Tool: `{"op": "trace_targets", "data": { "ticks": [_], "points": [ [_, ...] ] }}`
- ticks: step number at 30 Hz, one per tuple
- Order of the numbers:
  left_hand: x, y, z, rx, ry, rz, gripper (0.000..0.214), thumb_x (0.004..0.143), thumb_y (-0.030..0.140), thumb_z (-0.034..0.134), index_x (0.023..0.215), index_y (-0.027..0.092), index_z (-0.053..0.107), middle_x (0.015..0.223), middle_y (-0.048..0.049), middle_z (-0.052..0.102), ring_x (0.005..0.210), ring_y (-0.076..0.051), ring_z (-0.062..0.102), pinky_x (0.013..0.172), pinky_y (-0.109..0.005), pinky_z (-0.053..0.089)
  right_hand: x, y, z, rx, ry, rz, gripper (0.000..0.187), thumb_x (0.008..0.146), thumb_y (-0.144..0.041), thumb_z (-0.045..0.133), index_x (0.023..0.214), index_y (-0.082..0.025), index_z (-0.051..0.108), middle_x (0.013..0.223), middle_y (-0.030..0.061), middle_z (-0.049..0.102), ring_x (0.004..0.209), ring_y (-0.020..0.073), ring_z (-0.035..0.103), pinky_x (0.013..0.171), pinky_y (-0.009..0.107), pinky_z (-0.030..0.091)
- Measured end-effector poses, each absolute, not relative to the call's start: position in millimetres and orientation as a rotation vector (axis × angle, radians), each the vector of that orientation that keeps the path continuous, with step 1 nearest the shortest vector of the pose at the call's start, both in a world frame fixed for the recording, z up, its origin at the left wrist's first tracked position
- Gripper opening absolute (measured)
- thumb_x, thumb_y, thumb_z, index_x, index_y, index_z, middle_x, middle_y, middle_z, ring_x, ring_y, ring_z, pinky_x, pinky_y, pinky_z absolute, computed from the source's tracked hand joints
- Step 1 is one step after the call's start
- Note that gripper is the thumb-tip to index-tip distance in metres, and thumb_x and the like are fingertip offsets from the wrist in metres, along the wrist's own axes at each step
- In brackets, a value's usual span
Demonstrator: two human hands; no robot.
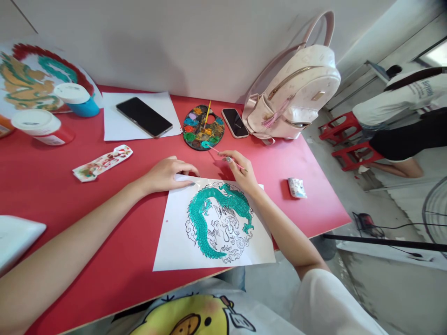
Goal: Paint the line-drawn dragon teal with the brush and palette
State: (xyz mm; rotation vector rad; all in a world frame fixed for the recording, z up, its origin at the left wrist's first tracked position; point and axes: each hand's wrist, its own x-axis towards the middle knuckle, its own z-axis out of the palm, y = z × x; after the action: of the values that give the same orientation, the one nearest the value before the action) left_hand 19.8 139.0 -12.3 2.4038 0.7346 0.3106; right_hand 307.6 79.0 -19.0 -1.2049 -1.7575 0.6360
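My right hand (239, 170) is closed round a thin pink paintbrush (223, 156), whose tip touches the teal paint on the near edge of the palette (189, 128). A second brush, a yellow one (208, 114), lies across that palette among dabs of several colours. My left hand (171, 175) rests at the top left corner of a white sheet (167, 242), thumb on the paper and fingers stretched apart. Printed on the sheet is a round dragon drawing (200, 223); its body is painted teal, while the head and clouds show black outlines on white.
Behind the palette lie a black phone (145, 116) on white paper and a smaller phone (235, 123). A pale pink backpack (300, 88) leans against the wall. Paint jars (44, 126) stand left, near a painted strip (103, 163). A small packet (297, 188) lies right. People sit on red stools (344, 128).
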Motion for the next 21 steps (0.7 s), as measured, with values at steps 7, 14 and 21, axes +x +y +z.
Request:
{"op": "trace_targets", "data": {
  "ticks": [7,14,21],
  "points": [
    [20.4,138.6,-11.2,2.397,0.724,0.331,0.028,0.094,0.048,0.061,0.109,0.028,0.074,0.107,0.0011,0.084,0.087,-0.017,0.072,0.086,-0.035,0.038,308.0,79.2,-18.5,-1.209,-1.744,0.665,0.044,0.109,-0.060,0.048,0.117,-0.027,0.075,0.122,0.0090,0.080,0.113,0.0245,0.074,0.103,0.042,0.056],
    [20.5,137.8,-10.4,2.400,0.743,0.319,0.029,0.093,0.048,0.061,0.110,0.028,0.075,0.107,0.0013,0.084,0.086,-0.017,0.071,0.086,-0.035,0.038,308.2,82.8,-18.2,-1.189,-1.560,0.754,0.048,0.107,-0.065,0.047,0.112,-0.026,0.075,0.114,0.0073,0.081,0.096,0.0213,0.075,0.088,0.037,0.061],
    [20.4,138.8,-11.3,2.403,0.733,0.328,0.031,0.093,0.049,0.061,0.110,0.027,0.075,0.108,0.0002,0.084,0.086,-0.017,0.071,0.086,-0.034,0.038,308.2,81.6,-17.9,-1.197,-1.629,0.735,0.049,0.107,-0.064,0.049,0.108,-0.024,0.077,0.111,0.0082,0.081,0.100,0.0221,0.075,0.094,0.037,0.057]
  ]
}}
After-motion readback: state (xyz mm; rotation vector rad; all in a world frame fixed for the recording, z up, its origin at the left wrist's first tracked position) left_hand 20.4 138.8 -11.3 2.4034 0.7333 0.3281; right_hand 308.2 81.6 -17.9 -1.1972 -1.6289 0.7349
